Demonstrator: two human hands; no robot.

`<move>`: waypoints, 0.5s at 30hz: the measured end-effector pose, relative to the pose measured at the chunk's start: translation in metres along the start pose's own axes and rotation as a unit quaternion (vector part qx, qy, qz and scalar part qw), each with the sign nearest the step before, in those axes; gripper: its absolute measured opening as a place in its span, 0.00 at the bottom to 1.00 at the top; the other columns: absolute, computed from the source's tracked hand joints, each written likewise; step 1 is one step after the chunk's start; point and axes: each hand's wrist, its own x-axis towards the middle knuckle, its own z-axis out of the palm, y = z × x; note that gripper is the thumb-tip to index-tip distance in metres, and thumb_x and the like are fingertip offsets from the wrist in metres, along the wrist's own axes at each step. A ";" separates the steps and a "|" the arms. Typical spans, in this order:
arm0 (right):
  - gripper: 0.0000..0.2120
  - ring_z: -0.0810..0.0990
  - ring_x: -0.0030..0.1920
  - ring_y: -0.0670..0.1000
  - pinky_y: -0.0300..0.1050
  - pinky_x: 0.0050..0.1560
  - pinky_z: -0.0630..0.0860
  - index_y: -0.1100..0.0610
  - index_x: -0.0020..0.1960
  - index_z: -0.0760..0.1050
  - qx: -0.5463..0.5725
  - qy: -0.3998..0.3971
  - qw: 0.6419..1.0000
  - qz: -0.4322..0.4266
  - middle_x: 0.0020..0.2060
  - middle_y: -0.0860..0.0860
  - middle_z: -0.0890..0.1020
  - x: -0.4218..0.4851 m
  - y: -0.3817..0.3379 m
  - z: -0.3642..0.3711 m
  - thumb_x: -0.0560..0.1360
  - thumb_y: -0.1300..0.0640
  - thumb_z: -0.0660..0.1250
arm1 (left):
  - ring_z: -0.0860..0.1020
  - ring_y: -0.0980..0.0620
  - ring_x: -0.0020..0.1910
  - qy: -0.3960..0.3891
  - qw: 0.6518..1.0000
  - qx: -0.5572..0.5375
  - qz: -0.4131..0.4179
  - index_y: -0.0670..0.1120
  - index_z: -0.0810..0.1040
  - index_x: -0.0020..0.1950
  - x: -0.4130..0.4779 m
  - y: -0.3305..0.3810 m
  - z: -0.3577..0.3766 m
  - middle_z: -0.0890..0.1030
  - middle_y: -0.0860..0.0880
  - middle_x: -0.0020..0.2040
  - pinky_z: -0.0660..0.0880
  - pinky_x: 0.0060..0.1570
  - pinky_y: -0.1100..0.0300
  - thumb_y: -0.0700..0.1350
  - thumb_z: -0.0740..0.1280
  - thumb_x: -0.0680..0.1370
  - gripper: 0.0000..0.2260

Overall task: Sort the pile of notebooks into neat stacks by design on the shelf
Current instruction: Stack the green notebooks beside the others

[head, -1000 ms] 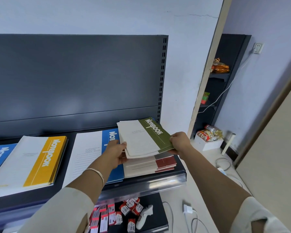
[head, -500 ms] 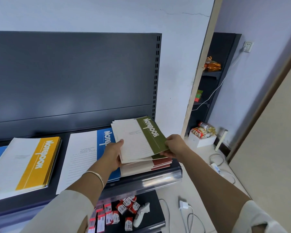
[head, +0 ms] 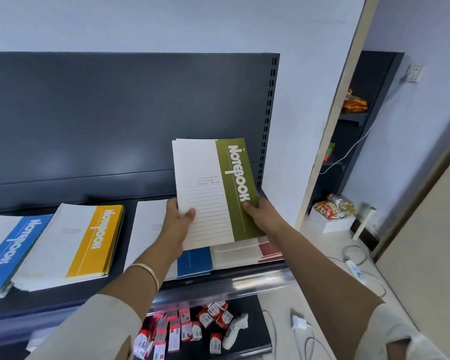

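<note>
Dark shelf (head: 63, 300) against pale wall (head: 166, 22)

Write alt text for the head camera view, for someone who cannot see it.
The left hand and right hand hold green notebooks tilted up over a dark shelf. A yellow stack and a blue stack lie further left.

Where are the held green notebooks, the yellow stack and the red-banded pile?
green notebooks (head: 234, 178), head view, on the green band of the top cover.
yellow stack (head: 95, 237), head view, on the yellow band of the top cover.
red-banded pile (head: 270, 249), head view, on the red corner showing below the green notebooks.
</note>
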 end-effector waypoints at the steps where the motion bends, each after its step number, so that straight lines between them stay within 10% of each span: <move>1: 0.16 0.77 0.58 0.55 0.56 0.62 0.73 0.54 0.66 0.68 0.003 0.001 1.000 -0.024 0.60 0.53 0.78 -0.001 -0.006 0.009 0.80 0.54 0.61 | 0.73 0.45 0.58 0.010 1.000 0.012 -0.001 0.49 0.61 0.67 0.001 0.003 -0.008 0.72 0.48 0.59 0.73 0.59 0.44 0.40 0.60 0.81 0.16; 8: 0.14 0.76 0.59 0.58 0.50 0.56 0.72 0.61 0.65 0.63 -0.131 -0.014 0.990 -0.052 0.60 0.58 0.76 -0.008 -0.037 0.084 0.81 0.60 0.57 | 0.73 0.43 0.55 0.108 0.988 0.108 -0.028 0.40 0.67 0.66 0.014 -0.007 -0.078 0.74 0.44 0.56 0.72 0.57 0.49 0.44 0.57 0.82 0.14; 12: 0.16 0.75 0.61 0.59 0.49 0.57 0.72 0.62 0.66 0.63 -0.208 -0.026 0.978 -0.015 0.62 0.60 0.75 -0.010 -0.036 0.113 0.80 0.60 0.58 | 0.72 0.44 0.48 0.125 0.977 0.167 -0.047 0.38 0.75 0.45 0.021 -0.019 -0.110 0.73 0.40 0.50 0.69 0.48 0.55 0.36 0.54 0.81 0.11; 15: 0.16 0.76 0.60 0.57 0.46 0.55 0.72 0.62 0.65 0.65 -0.264 -0.033 0.964 -0.001 0.61 0.58 0.75 -0.012 -0.029 0.122 0.80 0.59 0.59 | 0.74 0.41 0.51 0.113 0.963 0.238 -0.052 0.33 0.76 0.56 0.022 -0.026 -0.119 0.76 0.35 0.56 0.71 0.50 0.53 0.36 0.55 0.81 0.12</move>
